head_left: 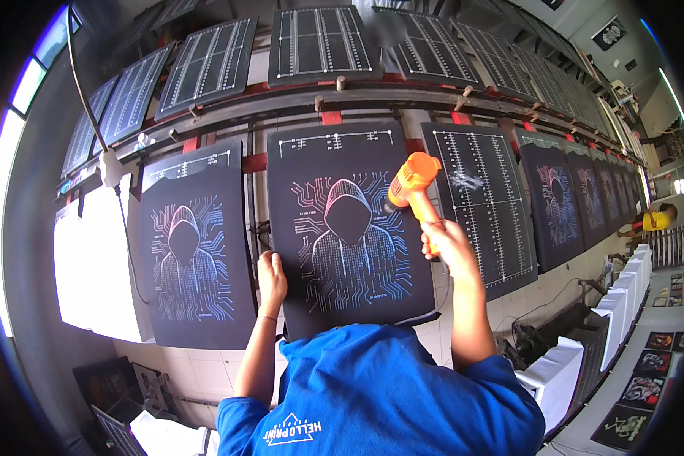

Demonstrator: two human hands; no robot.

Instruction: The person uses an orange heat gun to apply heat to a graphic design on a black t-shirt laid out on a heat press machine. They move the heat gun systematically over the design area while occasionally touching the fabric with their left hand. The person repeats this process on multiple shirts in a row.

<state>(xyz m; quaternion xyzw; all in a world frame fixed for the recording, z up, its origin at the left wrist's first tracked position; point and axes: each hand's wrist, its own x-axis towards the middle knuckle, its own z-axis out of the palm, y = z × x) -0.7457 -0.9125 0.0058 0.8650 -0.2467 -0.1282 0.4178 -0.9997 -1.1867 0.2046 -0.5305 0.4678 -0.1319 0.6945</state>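
Note:
An orange heat gun (pixel 414 179) is in my right hand (pixel 450 245), its fingers closed round the handle. Its dark nozzle points down at the right part of a printed black T-shirt (pixel 349 296) in front of me. The shirt lies flat over a board and carries a hooded figure amid circuit lines, shading from pink to blue. At the shirt's left edge, my left hand (pixel 272 278) is closed, fingers curled at the border of cloth and board; the fingertips are partly hidden.
Left of me lies another black shirt (pixel 194 304) with the same print, then a white one (pixel 95 266). On the right are a bare marked board (pixel 490 205) and more printed shirts (pixel 555 194). A cable (pixel 83 91) hangs at left. A person in yellow (pixel 657 219) is far right.

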